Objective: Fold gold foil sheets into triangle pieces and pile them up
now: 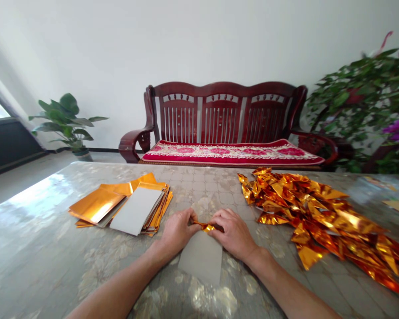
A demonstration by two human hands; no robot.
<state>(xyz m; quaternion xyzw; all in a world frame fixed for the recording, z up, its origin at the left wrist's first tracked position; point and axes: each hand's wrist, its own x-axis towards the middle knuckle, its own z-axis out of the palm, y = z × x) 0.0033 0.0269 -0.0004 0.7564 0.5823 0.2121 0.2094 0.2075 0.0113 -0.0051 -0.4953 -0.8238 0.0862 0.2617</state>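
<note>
Pinching a crumpled gold foil piece [207, 228] between both hands at the clock's centre, right by the 12 o'clock end of a grey sheet [201, 259] resting on the table [46, 266]. Gripping the foil at its 9 o'clock end with the left hand [179, 228], leaving no visible gap between thumb and fingertips. Gripping the 3 o'clock end with the right hand [232, 231], apparently just as closely, but hiding too much of those fingertips for telling the exact hold. Leaving unclear, too, any join between foil and sheet.

Risking a tear, probably, by pulling too hard toward 9 and 3 o'clock at once on such thin-looking material. Risking a lopsided crease by losing one pinch on the slippery sheen. Possibly skewing the grey sheet by brushing against it with a wrist.

Fanning out loosely at 10 o'clock: a stack of flat sheets [136, 208], probably sliding apart after any bump from the left hand. Sprawling at 3 o'clock: a heap of folded foil pieces [319, 208], possibly snagging or flattening under a careless sweep of the right forearm.
</note>
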